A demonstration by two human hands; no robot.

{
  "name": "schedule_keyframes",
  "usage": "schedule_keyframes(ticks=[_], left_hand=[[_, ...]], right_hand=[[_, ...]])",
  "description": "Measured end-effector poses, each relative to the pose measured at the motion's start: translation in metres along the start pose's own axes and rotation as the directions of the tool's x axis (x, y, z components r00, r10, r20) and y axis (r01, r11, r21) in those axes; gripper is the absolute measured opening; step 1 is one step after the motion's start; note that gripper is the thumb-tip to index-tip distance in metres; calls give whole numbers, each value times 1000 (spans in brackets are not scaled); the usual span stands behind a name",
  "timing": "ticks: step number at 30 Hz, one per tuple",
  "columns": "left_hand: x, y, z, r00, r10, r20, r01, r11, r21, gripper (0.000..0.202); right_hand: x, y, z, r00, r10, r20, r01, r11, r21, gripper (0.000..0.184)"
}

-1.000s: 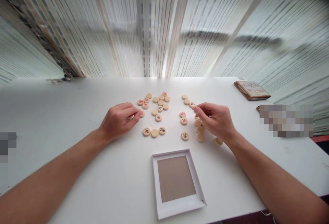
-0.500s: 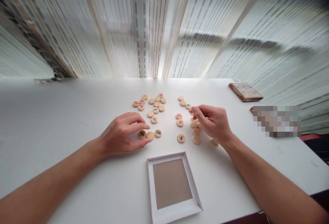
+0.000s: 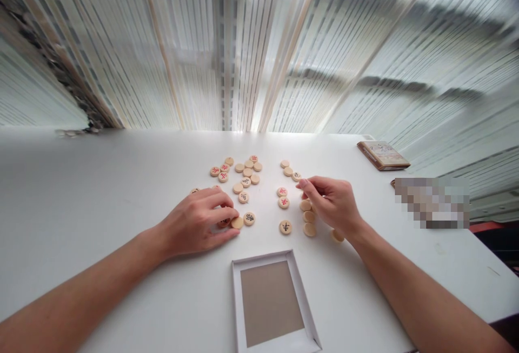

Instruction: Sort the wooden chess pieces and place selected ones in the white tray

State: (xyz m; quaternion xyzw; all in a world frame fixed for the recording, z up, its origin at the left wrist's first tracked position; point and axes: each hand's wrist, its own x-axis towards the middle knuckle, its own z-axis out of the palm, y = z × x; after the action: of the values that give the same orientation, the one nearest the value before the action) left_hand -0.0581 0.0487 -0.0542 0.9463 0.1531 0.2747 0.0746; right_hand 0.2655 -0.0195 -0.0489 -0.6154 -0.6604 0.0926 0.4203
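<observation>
Round wooden Chinese chess pieces lie spread over the white table, some with red or black characters up, others blank side up. My left hand point(image 3: 200, 220) curls over a few of them at the left. Its thumb and index finger close on the edges of a blank-side-up chess piece point(image 3: 237, 222), beside a black-marked piece point(image 3: 249, 219). My right hand point(image 3: 332, 201) has its fingertips pinched together by a black-marked piece point(image 3: 297, 177); whatever they hold is hidden. Under and beside that hand sit several blank pieces point(image 3: 309, 229).
A shallow white box lid point(image 3: 306, 301) with a brown inside lies near the front. A brown-edged box point(image 3: 385, 155) and a blurred-out flat item point(image 3: 432, 201) lie at the right. Striped curtains point(image 3: 194, 45) hang behind the white table point(image 3: 121, 180).
My left thumb and index finger have closed in on the blank piece. My right hand stays pinched in nearly the same place. The view has tilted slightly up.
</observation>
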Motion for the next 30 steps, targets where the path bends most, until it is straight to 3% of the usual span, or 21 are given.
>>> schedule_keyframes(ticks=[13, 30], left_hand=[[1, 2, 0, 1000, 22, 5, -23, 1000, 21, 4], [3, 1, 0, 995, 102, 0, -101, 990, 101, 14]], right_hand=[[-1, -1, 0, 1000, 2, 22, -2, 1000, -9, 38], [-2, -2, 2, 999, -6, 37, 7, 1000, -21, 37]])
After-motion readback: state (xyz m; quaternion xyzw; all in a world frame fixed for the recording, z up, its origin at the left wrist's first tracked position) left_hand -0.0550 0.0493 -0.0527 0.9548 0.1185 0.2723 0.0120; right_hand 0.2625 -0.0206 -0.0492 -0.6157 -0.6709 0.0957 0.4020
